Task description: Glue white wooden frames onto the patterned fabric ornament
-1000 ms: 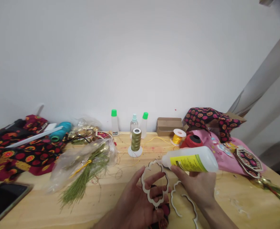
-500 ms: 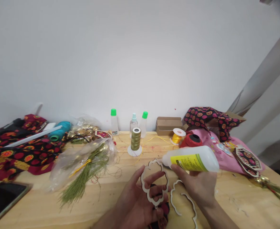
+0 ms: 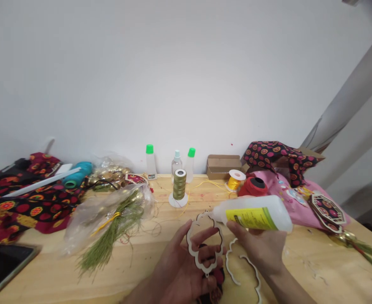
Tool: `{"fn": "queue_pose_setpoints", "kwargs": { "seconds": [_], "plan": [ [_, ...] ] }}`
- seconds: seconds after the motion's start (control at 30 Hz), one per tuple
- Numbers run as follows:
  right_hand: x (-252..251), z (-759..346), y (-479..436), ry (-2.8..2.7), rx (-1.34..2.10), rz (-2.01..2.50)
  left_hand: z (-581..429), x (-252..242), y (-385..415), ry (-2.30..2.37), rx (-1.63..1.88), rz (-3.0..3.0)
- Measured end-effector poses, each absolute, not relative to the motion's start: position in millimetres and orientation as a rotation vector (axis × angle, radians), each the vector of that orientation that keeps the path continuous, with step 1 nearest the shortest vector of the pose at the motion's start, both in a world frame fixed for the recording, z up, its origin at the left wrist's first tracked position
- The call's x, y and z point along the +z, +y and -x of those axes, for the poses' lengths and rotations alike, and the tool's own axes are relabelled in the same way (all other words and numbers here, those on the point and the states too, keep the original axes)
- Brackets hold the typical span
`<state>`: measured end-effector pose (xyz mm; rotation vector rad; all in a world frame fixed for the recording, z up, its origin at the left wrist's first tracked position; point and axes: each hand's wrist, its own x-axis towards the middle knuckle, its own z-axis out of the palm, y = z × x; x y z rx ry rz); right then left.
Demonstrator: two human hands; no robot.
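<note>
A scalloped wooden frame (image 3: 191, 250) with a small loop at each end stands upright in my left hand (image 3: 181, 266), its fingers closed around the edge. My right hand (image 3: 262, 247) grips a white glue bottle (image 3: 255, 213) with a yellow label. The bottle lies nearly level, and its nozzle meets or almost meets the upper right rim of the frame. Patterned dark fabric (image 3: 215, 291) shows under and behind my left hand. Between my hands, scalloped wooden strips (image 3: 232, 270) lie on the table.
An olive thread spool (image 3: 180, 188) stands mid-table, with green-capped bottles (image 3: 151, 162) behind it. To the left are a green tassel bundle (image 3: 109, 240), a plastic bag (image 3: 81, 223) and a phone (image 3: 6, 268). On the right sit yellow cord (image 3: 234, 182), red thread (image 3: 253, 187) and an octagonal ornament (image 3: 327, 211).
The view has shifted very slightly. The glue bottle's nozzle stays at the frame's upper right rim, and both hands keep almost the same position.
</note>
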<state>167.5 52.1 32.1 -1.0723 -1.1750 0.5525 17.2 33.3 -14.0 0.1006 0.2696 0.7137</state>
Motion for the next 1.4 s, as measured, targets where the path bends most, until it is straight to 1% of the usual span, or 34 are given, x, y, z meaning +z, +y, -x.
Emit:
{"fn": "queue_pose_setpoints", "kwargs": {
  "seconds": [0.1,0.23,0.6,0.93,1.27,1.4],
  "plan": [
    [34.0,-176.2,60.4,-1.183,0.503,1.043,-17.5,-13.4,33.8,0.271,0.717,-0.111],
    [33.8,-183.8,68.2,-1.257,0.531,0.999,-17.1,-13.4,33.3,0.258,0.723,-0.123],
    [35.1,-178.6,61.0,-1.402,0.48,0.997,-15.7,-15.6,34.0,0.228,0.728,-0.144],
    [32.0,-174.7,59.6,-1.344,0.565,1.009,-16.4,-17.5,33.7,0.209,0.714,-0.122],
    [32.5,-175.2,60.3,-1.341,0.499,1.03,-17.1,-15.2,33.3,0.251,0.722,-0.11],
    [29.7,-175.2,62.0,-1.349,0.54,1.0,-18.1,-14.0,33.2,0.302,0.727,-0.107]
  ]
}}
